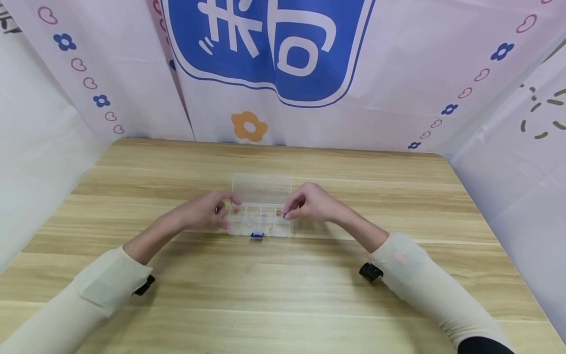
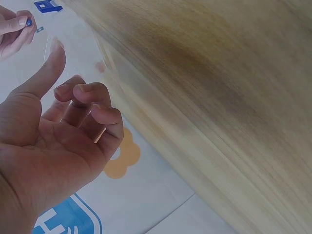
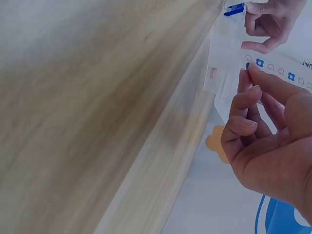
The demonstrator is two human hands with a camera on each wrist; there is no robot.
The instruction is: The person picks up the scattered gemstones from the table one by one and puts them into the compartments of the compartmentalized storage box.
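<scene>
A clear plastic compartment box (image 1: 282, 229) lies on the table, its lid (image 1: 262, 189) raised at the back and a blue latch (image 1: 257, 235) at the front. My left hand (image 1: 205, 210) grips the box's left end, index finger at the back and thumb toward the front. Over the back right compartment, my right hand (image 1: 315, 202) pinches a small dark blue bead (image 2: 29, 22) between thumb and index finger. The other fingers of that hand curl loosely in the right wrist view. A reddish piece (image 1: 236, 211) lies in the back left compartment, and an orange piece (image 1: 278, 213) shows near the right fingertips.
The box rests mid-table on a wood-grain tabletop (image 1: 247, 285). Behind the table hangs a white cloth (image 1: 376, 118) with a blue sign and an orange flower (image 1: 249, 126). White sheets flank both sides. Black straps sit at both sleeves.
</scene>
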